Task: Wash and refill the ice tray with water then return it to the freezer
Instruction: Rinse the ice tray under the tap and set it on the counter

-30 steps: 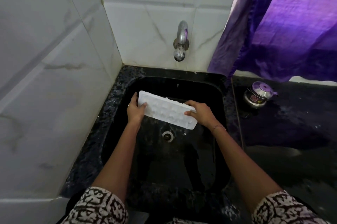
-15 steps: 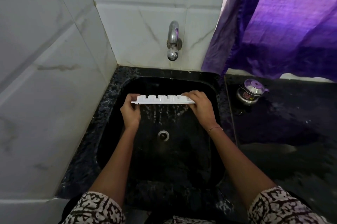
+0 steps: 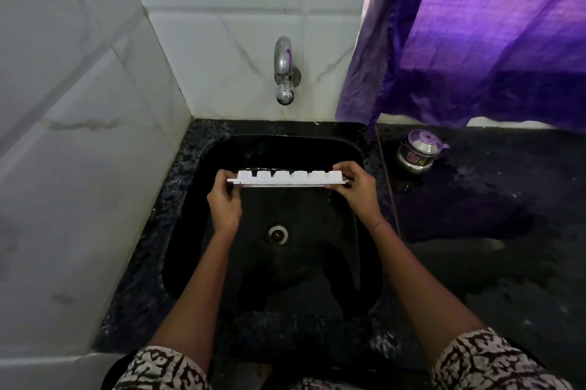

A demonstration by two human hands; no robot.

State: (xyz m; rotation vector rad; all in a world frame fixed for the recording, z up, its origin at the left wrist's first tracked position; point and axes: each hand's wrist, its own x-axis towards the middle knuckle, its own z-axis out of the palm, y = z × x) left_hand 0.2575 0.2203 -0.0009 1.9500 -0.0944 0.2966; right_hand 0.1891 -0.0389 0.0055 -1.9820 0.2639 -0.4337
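Left grip point(image 3: 223, 199) and right grip point(image 3: 353, 189) each pinch a short end of the white moulded plastic ice tray point(image 3: 287, 178), edge-on between them. Black sink point(image 3: 285, 148) lies open below both grips, round drain point(image 3: 278, 232) underneath; chrome tap point(image 3: 283, 72) above, apart from the tray.

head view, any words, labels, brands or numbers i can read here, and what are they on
None can be read.
small steel pot: a dark sticker on its side, its print too small and blurred to read.
ice tray, tap, purple curtain, wall tiles: no lettering visible.
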